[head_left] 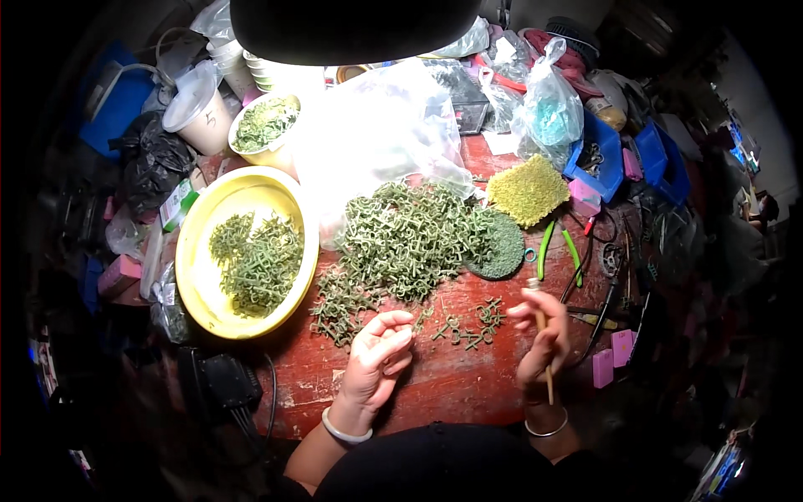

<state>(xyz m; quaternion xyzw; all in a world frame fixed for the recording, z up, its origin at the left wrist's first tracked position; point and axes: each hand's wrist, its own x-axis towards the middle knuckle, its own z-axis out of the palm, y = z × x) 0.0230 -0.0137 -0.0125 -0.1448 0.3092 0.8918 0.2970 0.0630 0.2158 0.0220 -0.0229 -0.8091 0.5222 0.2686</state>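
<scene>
My left hand (378,356) hovers over the worn red table (452,381), fingers curled toward a small green piece at their tips; whether they pinch it I cannot tell. My right hand (544,335) grips a thin wooden stick (545,368) that points down toward me. Between the hands lie a few loose green looped pieces (468,326). A big heap of the same green pieces (401,243) spreads just beyond the hands.
A yellow basin (196,259) with green pieces sits at the left, a smaller bowl (266,125) behind it. A clear plastic bag (376,125), a yellow sponge (527,191), a green round pad (502,247), green-handled pliers (559,251), blue bins (611,155) and pink blocks (612,358) surround.
</scene>
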